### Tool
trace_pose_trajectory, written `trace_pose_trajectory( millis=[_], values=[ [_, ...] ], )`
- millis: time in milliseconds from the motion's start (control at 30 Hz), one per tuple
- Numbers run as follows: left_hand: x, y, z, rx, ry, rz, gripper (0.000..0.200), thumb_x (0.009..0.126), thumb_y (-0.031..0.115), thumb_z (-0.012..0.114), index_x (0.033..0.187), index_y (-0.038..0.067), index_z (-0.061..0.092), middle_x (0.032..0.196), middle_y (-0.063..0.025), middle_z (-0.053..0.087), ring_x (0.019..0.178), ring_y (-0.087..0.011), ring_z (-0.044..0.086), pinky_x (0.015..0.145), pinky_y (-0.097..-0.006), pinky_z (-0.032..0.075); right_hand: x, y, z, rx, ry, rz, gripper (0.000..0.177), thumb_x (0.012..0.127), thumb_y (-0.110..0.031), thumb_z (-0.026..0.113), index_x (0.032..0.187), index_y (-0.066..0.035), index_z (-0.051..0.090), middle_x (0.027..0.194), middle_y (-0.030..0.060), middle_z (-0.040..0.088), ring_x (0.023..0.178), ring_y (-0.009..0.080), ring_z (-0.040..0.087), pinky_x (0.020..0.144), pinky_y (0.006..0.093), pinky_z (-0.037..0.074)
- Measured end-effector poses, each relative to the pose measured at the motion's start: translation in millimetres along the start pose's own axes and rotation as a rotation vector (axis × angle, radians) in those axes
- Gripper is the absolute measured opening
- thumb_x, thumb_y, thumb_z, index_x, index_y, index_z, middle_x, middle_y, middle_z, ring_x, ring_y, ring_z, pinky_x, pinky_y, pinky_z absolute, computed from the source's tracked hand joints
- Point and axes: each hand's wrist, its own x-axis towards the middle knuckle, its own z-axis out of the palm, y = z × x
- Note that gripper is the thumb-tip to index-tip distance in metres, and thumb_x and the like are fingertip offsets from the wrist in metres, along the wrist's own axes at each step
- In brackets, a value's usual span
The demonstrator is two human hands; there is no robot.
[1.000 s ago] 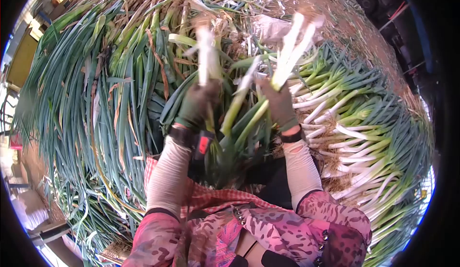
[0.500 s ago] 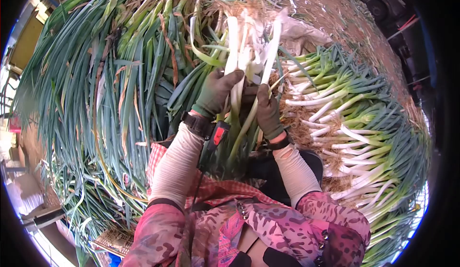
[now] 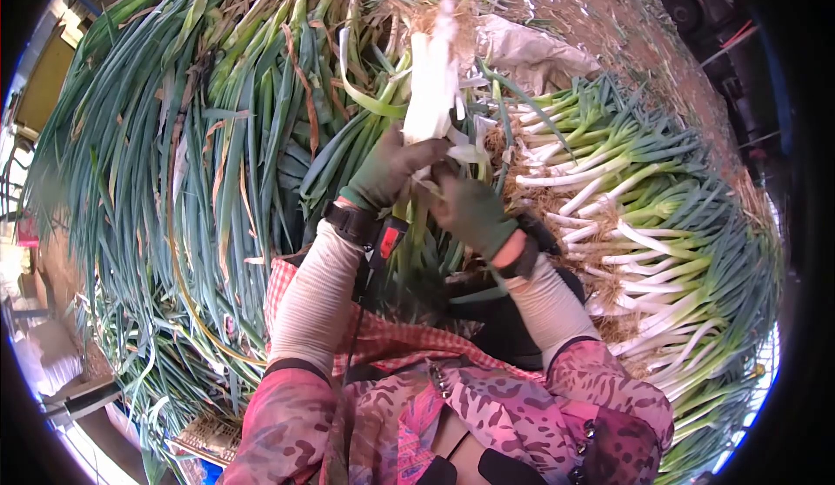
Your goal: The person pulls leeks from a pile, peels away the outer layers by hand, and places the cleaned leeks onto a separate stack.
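Note:
My left hand (image 3: 387, 170), in a dark green glove, is wrapped round a bunch of long green onions (image 3: 430, 93). Their white stalks point away from me, with roots at the far end, and their green leaves hang down toward my lap. My right hand (image 3: 474, 211), gloved too and slightly blurred, is closed on the same bunch just below the left fingers. Its fingertips are partly hidden among the stalks. A red and black device (image 3: 389, 240) sits by my left wrist, beside a black wristband.
A large heap of untrimmed green onions (image 3: 200, 154) fills the left side. On the right, whiter green onions (image 3: 644, 250) lie in rows, roots inward. A pale sack (image 3: 535, 50) lies beyond the bunch. A yellow hose (image 3: 181, 267) runs over the left heap.
My right hand has moved left and inward, bringing its separate stalk against the bunch in my left hand. The white stalks now lie close together. My left hand has hardly moved.

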Motion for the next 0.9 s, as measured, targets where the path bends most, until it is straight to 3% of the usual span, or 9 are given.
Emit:
trace_pose_trajectory(
  millis=[67, 133, 233, 300, 400, 467, 567, 700, 900],
  values=[
    [-4.1, 9.2, -3.0, -0.083, 0.034, -0.103, 0.048, 0.082, 0.011, 0.067, 0.123, -0.005, 0.051, 0.106, -0.0126, 0.065, 0.093, -0.0211, 0.065, 0.083, -0.0335, 0.054, 0.7, 23.3, -27.1, 0.126, 0.179, -0.266, 0.050, 0.097, -0.024, 0.053, 0.138, 0.001, 0.039, 0.086, 0.0100, 0.066, 0.065, 0.0213, 0.062, 0.054, 0.0359, 0.049],
    [-7.2, 15.2, 3.1, -0.207, 0.035, -0.171, 0.045, 0.081, 0.008, 0.063, 0.123, -0.005, 0.051, 0.100, -0.0114, 0.066, 0.090, -0.0226, 0.065, 0.081, -0.0341, 0.056, 20.2, -4.9, -81.0, 0.548, 0.445, 0.123, 0.048, 0.098, -0.017, 0.050, 0.141, -0.001, 0.036, 0.089, -0.0009, 0.060, 0.071, 0.0094, 0.054, 0.056, 0.0248, 0.045],
    [-9.3, 15.5, 17.0, -0.213, -0.055, -0.096, 0.044, 0.080, 0.011, 0.060, 0.121, -0.004, 0.053, 0.097, -0.0101, 0.064, 0.088, -0.0215, 0.065, 0.080, -0.0326, 0.055, 42.5, 48.1, -75.0, 0.922, 0.223, -0.057, 0.051, 0.101, -0.021, 0.048, 0.144, -0.002, 0.030, 0.096, 0.0003, 0.058, 0.077, 0.0087, 0.054, 0.067, 0.0222, 0.046],
    [-6.7, 7.5, 16.9, -0.302, -0.109, -0.210, 0.043, 0.082, 0.016, 0.062, 0.120, -0.004, 0.056, 0.100, -0.0098, 0.065, 0.091, -0.0194, 0.064, 0.080, -0.0293, 0.053, 44.5, 27.2, -68.0, 0.787, 0.181, -0.039, 0.056, 0.101, -0.028, 0.050, 0.145, -0.003, 0.028, 0.101, 0.0028, 0.058, 0.085, 0.0113, 0.056, 0.075, 0.0239, 0.049],
    [-7.1, 9.4, 10.5, -0.130, 0.015, -0.205, 0.040, 0.087, 0.019, 0.059, 0.120, -0.004, 0.059, 0.111, -0.0097, 0.064, 0.105, -0.0181, 0.061, 0.098, -0.0296, 0.044, 51.7, 16.6, -47.5, 1.387, -0.352, 0.252, 0.076, 0.090, -0.037, 0.069, 0.144, -0.002, 0.027, 0.115, 0.0088, 0.058, 0.104, 0.0176, 0.058, 0.091, 0.0308, 0.050],
    [-3.1, -9.5, -0.3, -0.240, -0.051, -0.113, 0.041, 0.093, 0.023, 0.057, 0.125, -0.003, 0.057, 0.113, -0.0096, 0.064, 0.107, -0.0172, 0.060, 0.098, -0.0292, 0.044, 49.3, 7.4, -50.2, 0.666, -0.128, -0.089, 0.077, 0.083, -0.026, 0.079, 0.140, -0.003, 0.034, 0.121, 0.0108, 0.057, 0.105, 0.0146, 0.056, 0.092, 0.0307, 0.049],
    [-0.6, -11.8, -6.0, -0.234, -0.029, -0.082, 0.042, 0.094, 0.026, 0.057, 0.125, -0.003, 0.056, 0.112, -0.0092, 0.064, 0.103, -0.0167, 0.060, 0.094, -0.0293, 0.045, 60.2, 11.0, -63.5, 0.792, -0.312, 0.083, 0.054, 0.083, -0.020, 0.079, 0.127, -0.002, 0.053, 0.112, 0.0061, 0.064, 0.098, 0.0114, 0.058, 0.089, 0.0292, 0.049],
    [-0.3, 6.9, -1.1, -0.227, -0.156, -0.179, 0.045, 0.089, 0.023, 0.064, 0.125, -0.002, 0.056, 0.108, -0.0084, 0.064, 0.098, -0.0165, 0.061, 0.092, -0.0305, 0.046, 72.3, 8.8, -103.0, 0.262, -0.328, 0.066, 0.027, 0.087, -0.025, 0.071, 0.094, 0.001, 0.066, 0.080, 0.0119, 0.067, 0.077, 0.0148, 0.063, 0.070, 0.0327, 0.049],
    [6.8, -3.8, 2.3, -0.054, -0.237, 0.006, 0.049, 0.082, 0.017, 0.070, 0.124, -0.003, 0.055, 0.104, -0.0074, 0.065, 0.094, -0.0164, 0.061, 0.088, -0.0292, 0.047, 85.6, 21.9, -143.0, -0.033, -0.287, -0.043, 0.031, 0.085, -0.031, 0.071, 0.085, 0.000, 0.063, 0.068, 0.0160, 0.054, 0.067, 0.0225, 0.059, 0.064, 0.0365, 0.044]
  ],
)
